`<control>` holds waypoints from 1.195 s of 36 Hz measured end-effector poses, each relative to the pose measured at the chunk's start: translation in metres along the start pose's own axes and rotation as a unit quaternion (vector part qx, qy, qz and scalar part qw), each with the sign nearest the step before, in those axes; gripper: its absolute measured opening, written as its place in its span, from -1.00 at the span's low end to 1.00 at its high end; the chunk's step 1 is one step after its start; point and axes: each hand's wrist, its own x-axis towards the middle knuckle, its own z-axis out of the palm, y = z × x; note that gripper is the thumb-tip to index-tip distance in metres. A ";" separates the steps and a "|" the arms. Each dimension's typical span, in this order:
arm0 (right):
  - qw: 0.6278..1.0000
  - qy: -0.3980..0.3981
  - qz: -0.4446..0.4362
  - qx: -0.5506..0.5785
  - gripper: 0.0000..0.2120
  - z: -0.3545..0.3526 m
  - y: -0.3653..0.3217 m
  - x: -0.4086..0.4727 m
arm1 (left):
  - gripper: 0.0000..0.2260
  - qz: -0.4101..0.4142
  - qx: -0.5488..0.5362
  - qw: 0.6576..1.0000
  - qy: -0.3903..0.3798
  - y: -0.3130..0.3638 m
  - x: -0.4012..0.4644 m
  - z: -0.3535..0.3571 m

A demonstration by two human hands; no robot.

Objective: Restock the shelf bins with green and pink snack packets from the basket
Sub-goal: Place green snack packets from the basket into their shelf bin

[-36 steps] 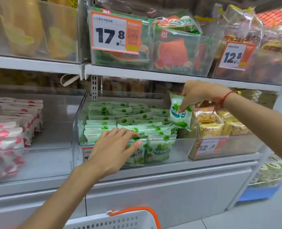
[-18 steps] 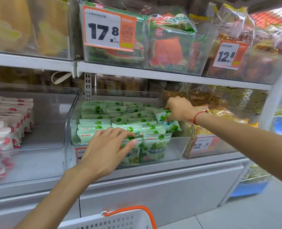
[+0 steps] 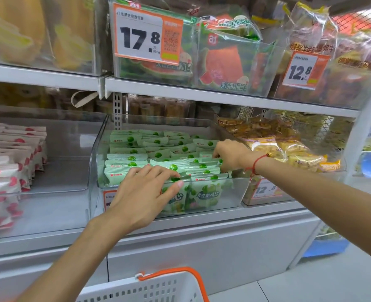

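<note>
Now the right hand (image 3: 232,156) reaches into the far right of the clear bin (image 3: 239,192), fingers curled down among the green packets (image 3: 158,162), though whether they pinch one I cannot tell. The left hand (image 3: 143,192) lies flat and open on the near rows. These look light, soft and slippery, best pinched by a sealed edge.

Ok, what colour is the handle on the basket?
Orange. The basket handle arcs over the white basket at the bottom of the head view.
</note>
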 end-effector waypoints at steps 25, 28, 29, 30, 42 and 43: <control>0.995 0.063 0.021 0.077 -0.61 0.007 0.019 -0.010 | -0.54 -0.013 0.005 1.000 -0.007 0.001 0.000 -0.002; 0.986 0.104 0.015 0.127 -0.72 0.001 0.024 -0.030 | -0.63 -0.003 0.004 1.000 0.031 0.001 -0.003 0.001; 0.982 0.124 0.008 0.142 -0.74 0.001 0.024 -0.038 | -0.66 0.003 -0.004 0.999 0.049 0.001 -0.005 0.001; 0.977 0.145 0.001 0.159 -0.76 0.000 0.022 -0.046 | -0.68 0.008 -0.016 0.997 0.070 0.001 -0.006 0.001; 0.962 -0.028 -0.140 0.232 -0.90 0.059 -0.094 -0.111 | -0.76 -0.122 -0.118 0.976 0.136 -0.008 -0.117 0.040; 0.960 -0.060 -0.152 0.227 -0.90 0.073 -0.106 -0.109 | -0.79 -0.154 -0.128 0.974 0.106 -0.013 -0.132 0.049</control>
